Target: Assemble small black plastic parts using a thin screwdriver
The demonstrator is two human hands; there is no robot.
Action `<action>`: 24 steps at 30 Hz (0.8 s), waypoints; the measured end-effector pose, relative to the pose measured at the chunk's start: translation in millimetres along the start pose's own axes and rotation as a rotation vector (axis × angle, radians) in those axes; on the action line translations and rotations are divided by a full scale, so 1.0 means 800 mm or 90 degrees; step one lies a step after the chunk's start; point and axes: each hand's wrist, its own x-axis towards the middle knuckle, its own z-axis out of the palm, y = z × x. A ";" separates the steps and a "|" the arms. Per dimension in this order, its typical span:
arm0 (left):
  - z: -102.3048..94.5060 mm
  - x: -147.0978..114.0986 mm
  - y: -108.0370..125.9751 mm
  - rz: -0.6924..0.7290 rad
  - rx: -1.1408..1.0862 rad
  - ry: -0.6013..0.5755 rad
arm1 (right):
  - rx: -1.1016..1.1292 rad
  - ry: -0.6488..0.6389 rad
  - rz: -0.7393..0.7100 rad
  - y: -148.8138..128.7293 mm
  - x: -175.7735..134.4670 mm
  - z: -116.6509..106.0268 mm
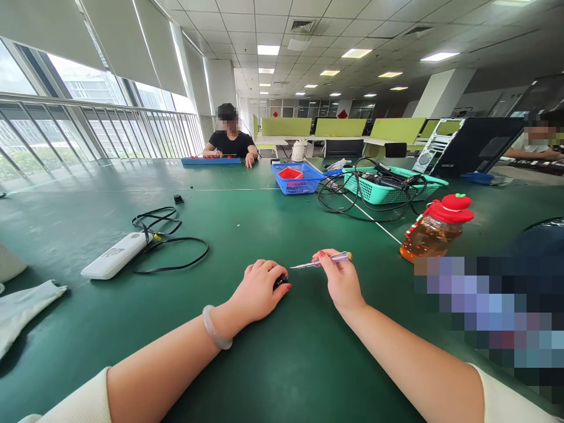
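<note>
I see a small black part point(280, 282) at the middle of the tabletop point(264, 376), mostly hidden under the left hand point(262, 288). That hand is curled palm-down, thumb and fingers closed about the part; what the part is, I cannot make out. The right hand point(341, 279) pinches a slim screwdriver point(329, 259) by its clear handle, the shaft pointing left and its tip just beside the left fingertips. From my feed I cannot tell whether the tip touches the part.

A pale bangle point(210, 328) circles the left wrist. Further left lies a white oblong device point(117, 256) with grey printing on top, too small for me to read; its black cord point(194, 238) loops beside it and carries a yellow tag point(157, 237). To the right I have a red-lidded jar point(434, 236) of amber liquid. Beyond sit a blue basket point(304, 187) holding a red tray point(291, 173), and a green basket point(379, 195) heaped with black cables. A co-worker point(233, 142) sits at the far edge behind a long blue tray point(211, 161). The red diamond signs point(342, 114) in the background are illegible to me.
</note>
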 end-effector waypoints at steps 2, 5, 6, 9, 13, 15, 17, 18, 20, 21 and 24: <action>0.000 -0.008 0.009 0.010 0.005 -0.012 | 0.015 0.004 0.003 0.001 0.001 0.000; -0.009 -0.034 0.016 0.019 0.009 -0.042 | 0.036 0.010 0.010 0.002 0.001 0.000; -0.014 -0.046 0.015 0.016 0.008 -0.052 | 0.045 0.010 0.014 0.002 0.001 0.000; -0.037 -0.091 0.001 -0.010 0.007 -0.069 | 0.066 0.001 0.030 0.000 0.001 0.002; -0.069 -0.165 -0.052 -0.082 0.048 -0.027 | 0.083 -0.026 0.045 -0.004 -0.003 0.004; -0.082 -0.202 -0.091 -0.136 0.086 0.016 | 0.083 -0.035 0.050 -0.004 -0.004 0.005; -0.095 -0.233 -0.131 -0.197 0.119 0.058 | 0.076 -0.037 0.056 -0.004 -0.005 0.005; -0.101 -0.245 -0.149 -0.223 0.132 0.070 | 0.071 -0.035 0.059 -0.004 -0.005 0.005; -0.112 -0.261 -0.176 -0.273 0.151 0.091 | 0.061 -0.027 0.067 -0.003 -0.005 0.004; -0.117 -0.264 -0.185 -0.290 0.153 0.094 | 0.058 -0.022 0.071 -0.004 -0.005 0.004; -0.131 -0.262 -0.194 -0.311 0.134 0.105 | 0.052 -0.012 0.076 -0.005 -0.005 0.004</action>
